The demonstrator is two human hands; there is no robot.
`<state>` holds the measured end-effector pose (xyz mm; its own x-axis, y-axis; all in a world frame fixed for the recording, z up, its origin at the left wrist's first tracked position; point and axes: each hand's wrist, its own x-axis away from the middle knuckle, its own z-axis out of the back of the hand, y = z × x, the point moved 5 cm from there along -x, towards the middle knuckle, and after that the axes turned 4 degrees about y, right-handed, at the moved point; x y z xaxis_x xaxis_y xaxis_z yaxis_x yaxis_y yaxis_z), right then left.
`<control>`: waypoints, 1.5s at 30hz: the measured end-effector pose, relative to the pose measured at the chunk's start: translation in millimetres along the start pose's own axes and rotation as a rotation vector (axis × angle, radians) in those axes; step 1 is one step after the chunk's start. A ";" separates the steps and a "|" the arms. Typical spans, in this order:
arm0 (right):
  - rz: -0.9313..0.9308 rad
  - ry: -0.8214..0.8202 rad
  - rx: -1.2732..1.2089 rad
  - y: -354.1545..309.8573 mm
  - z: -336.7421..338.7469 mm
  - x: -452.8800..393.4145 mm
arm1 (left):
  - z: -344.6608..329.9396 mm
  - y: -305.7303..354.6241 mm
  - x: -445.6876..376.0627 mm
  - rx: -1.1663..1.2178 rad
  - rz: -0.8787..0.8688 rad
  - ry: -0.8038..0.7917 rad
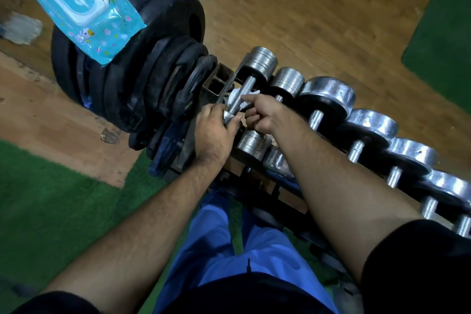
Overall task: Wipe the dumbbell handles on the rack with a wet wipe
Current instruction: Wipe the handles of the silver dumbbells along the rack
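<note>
A row of steel dumbbells lies on a dark rack [257,168] running from the middle to the lower right. The leftmost dumbbell [260,61] has its handle [244,92] pointing toward me. My left hand [216,130] grips the near end of that handle. My right hand [265,112] pinches a white wet wipe [248,96] that is wrapped around the handle's middle. The wipe shows on both sides of the bar.
A blue wet wipe pack [81,10] with its lid flipped open lies on top of a stack of black weight plates [142,64] left of the rack. More dumbbells [328,94] fill the rack to the right. Wooden floor and green turf surround it.
</note>
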<state>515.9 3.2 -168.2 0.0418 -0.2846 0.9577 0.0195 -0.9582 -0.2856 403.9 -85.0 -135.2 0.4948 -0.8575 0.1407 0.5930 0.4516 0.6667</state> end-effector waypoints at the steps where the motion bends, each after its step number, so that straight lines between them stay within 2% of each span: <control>1: 0.001 0.021 0.039 1.1 3.2 3.0 | 0.1 1.1 -0.1 -0.010 0.001 -0.004; 5: 0.150 0.191 0.277 -5.6 21.6 14.5 | 0.6 11.6 0.5 -0.152 -0.088 0.034; 10: 0.555 0.239 0.460 -16.7 50.3 37.0 | -2.0 33.3 15.7 -0.261 -0.215 0.061; 13: 0.861 0.295 0.892 -16.6 69.7 45.7 | -5.2 40.0 30.3 -0.288 -0.210 0.070; 15: 1.001 0.290 1.133 -11.9 75.5 50.1 | -8.3 44.5 41.8 -0.293 -0.193 0.093; 18: 1.167 0.245 1.291 -11.4 76.2 56.6 | -15.8 49.7 58.8 -0.301 -0.177 0.099; 20: 1.258 0.169 1.482 -8.4 74.1 58.0 | -21.6 52.1 67.4 -0.299 -0.148 0.074; 24: 1.206 -0.079 1.935 -3.5 70.7 46.2 | -35.5 54.2 78.0 -0.249 -0.062 0.024; 26: 1.168 -0.213 2.067 -8.3 73.1 41.0 | -39.0 56.0 81.1 -0.244 -0.035 0.030; 28: 1.067 -0.342 2.082 -15.7 78.1 39.7 | -40.9 57.4 83.5 -0.234 -0.003 0.049; 30: 1.013 -0.282 1.991 -27.0 78.1 35.9 | -41.4 58.6 83.8 -0.237 0.014 0.056; 32: 1.095 -0.127 1.949 -32.4 69.7 34.2 | -40.8 58.9 83.4 -0.255 0.018 0.061; 33: 1.155 -0.106 1.958 -26.8 65.3 33.0 | -40.2 59.6 82.3 -0.264 0.014 0.061; 36: 1.303 -0.241 1.994 -2.6 68.5 32.8 | -38.3 61.2 78.2 -0.271 0.001 0.045; 38: 1.348 -0.247 2.011 -4.7 76.9 31.1 | -38.1 61.0 76.6 -0.277 0.014 0.044; 40: 1.353 -0.116 2.008 -18.4 76.5 26.6 | -38.2 61.7 76.8 -0.293 0.027 0.031; 42: 1.334 0.086 1.957 -33.4 68.8 20.8 | -38.2 62.7 76.2 -0.292 0.022 0.030; 43: 1.329 0.114 1.973 -33.1 63.8 20.6 | -38.1 63.5 75.4 -0.287 0.016 0.026; 45: 1.322 -0.022 2.021 -17.2 58.4 25.5 | -37.6 66.6 73.9 -0.289 -0.001 0.001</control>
<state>575.0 14.2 -140.8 0.8325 -0.4464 0.3282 0.5162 0.8401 -0.1667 503.9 -109.1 -107.9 0.4945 -0.8580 0.1390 0.7502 0.5020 0.4302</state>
